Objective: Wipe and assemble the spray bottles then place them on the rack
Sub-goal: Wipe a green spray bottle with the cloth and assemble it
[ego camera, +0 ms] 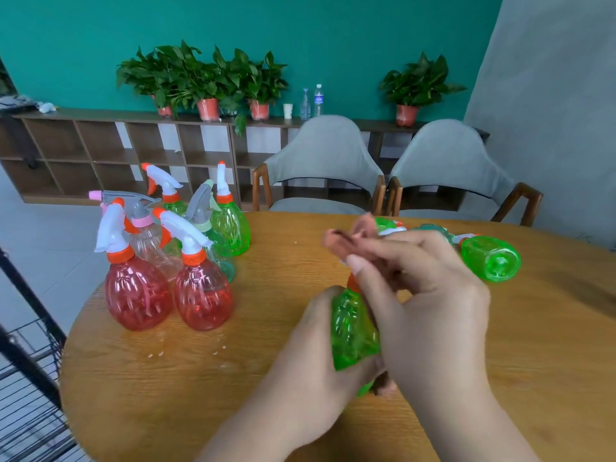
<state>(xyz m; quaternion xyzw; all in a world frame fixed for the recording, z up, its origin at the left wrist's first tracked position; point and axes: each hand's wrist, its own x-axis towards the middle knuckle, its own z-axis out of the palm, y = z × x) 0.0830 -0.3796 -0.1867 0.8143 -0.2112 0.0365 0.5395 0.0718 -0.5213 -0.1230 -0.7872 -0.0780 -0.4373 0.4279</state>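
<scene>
Wooden table (266,378): green bottle (353,331) in left hand (320,355)

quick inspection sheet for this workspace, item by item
surface: round wooden table.
job's things: translucent green spray bottle in hand; cluster of capped red, clear and green bottles standing left; green bottle lying on its side right; black wire rack lower left.
clutter: small white specks on the table.
hands: left hand grips the held bottle's body; right hand pinches a pinkish-brown cloth at its top.
cables: nothing seen.
surroundings: two grey chairs, wooden shelf unit with potted plants.
</scene>
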